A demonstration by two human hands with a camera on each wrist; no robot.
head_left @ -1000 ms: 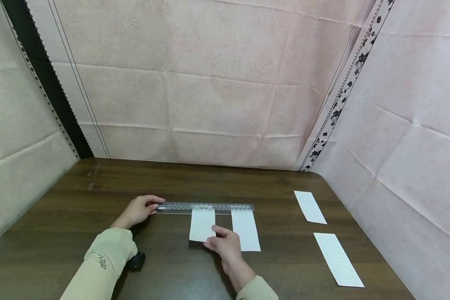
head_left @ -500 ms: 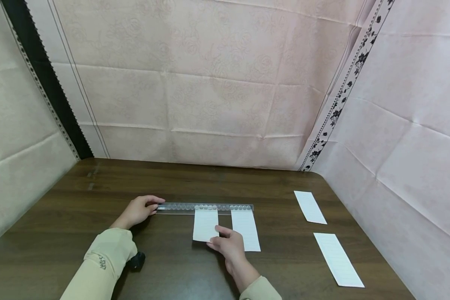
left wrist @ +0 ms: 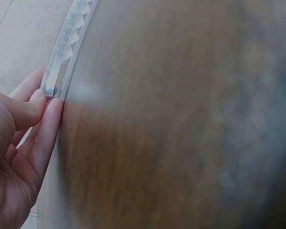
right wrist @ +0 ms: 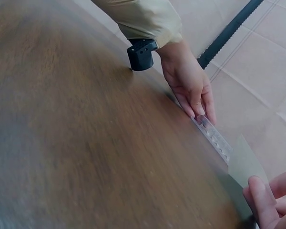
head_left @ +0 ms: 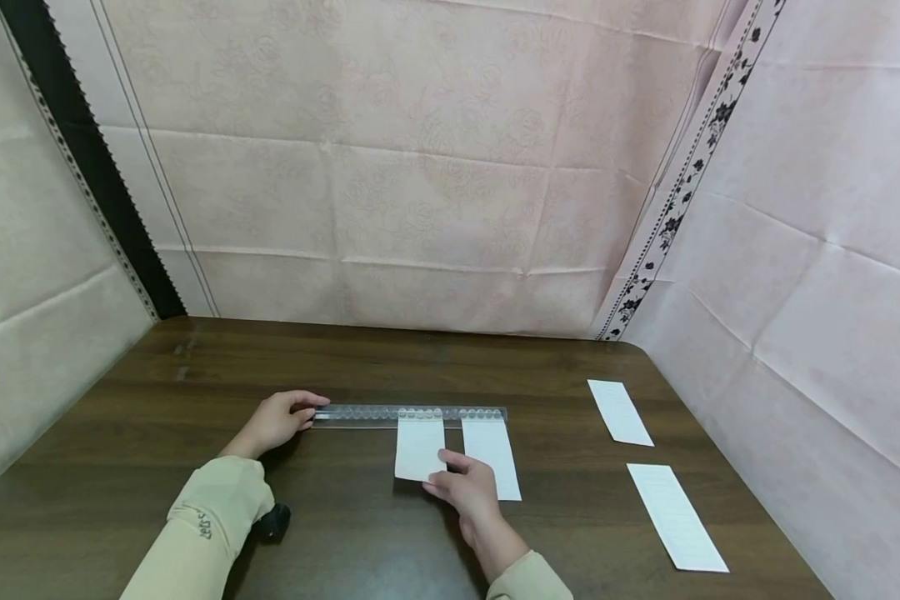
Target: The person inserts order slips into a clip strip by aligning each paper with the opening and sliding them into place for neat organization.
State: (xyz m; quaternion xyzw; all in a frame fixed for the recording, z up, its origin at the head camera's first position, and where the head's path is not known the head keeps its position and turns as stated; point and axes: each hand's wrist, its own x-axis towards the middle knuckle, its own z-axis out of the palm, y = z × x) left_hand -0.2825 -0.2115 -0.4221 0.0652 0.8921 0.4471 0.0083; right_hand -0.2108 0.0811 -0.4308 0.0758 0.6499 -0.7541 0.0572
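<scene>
Left hand [head_left: 273, 425], left of centre in the head view: thumb and fingers pinching the left end of a clear strip [head_left: 352, 414]. Strip lies crosswise mid-frame, scalloped pattern along it. The left wrist view has the same pinch at its left edge, thumb on one side of the strip's end.

Right hand [head_left: 471, 490], lower centre: I'm gripping a white card [head_left: 419, 450] between thumb and fingers at its lower right corner. Card sits just below frame centre, its top overlapping the strip and showing white through it; under or inside the strip, can't tell. Dark shadow beneath its lower edge.

Second white card [head_left: 497, 458], just right of the held one, top also overlapping the strip near its right end; my right hand partly covers its left side. Two more at frame right, well apart from the strip: upper card [head_left: 621, 412], lower card [head_left: 677, 518]. Brown wood-grain table [head_left: 142, 475] under everything; pale patterned cloth [head_left: 420, 167] across the top. Black device [head_left: 273, 523] at my left sleeve [head_left: 221, 508], lower left.
</scene>
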